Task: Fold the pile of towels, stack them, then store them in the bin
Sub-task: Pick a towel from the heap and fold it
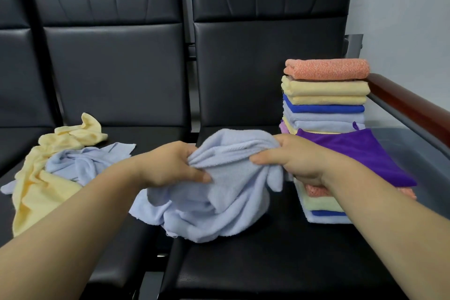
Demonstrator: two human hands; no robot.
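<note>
Light blue towel point(214, 197), crumpled, hangs bunched over the middle of the black seat point(267, 265), its lower folds resting on the cushion. The left hand point(170, 165) and right hand point(294, 158) each grip its gathered top, close together. It looks soft, light and limp. It is probably best held by two adjacent corners, which are hidden in the folds.

Loose towels point(60, 165) left, stack point(325, 95) right (on seats point(243, 263))
</note>
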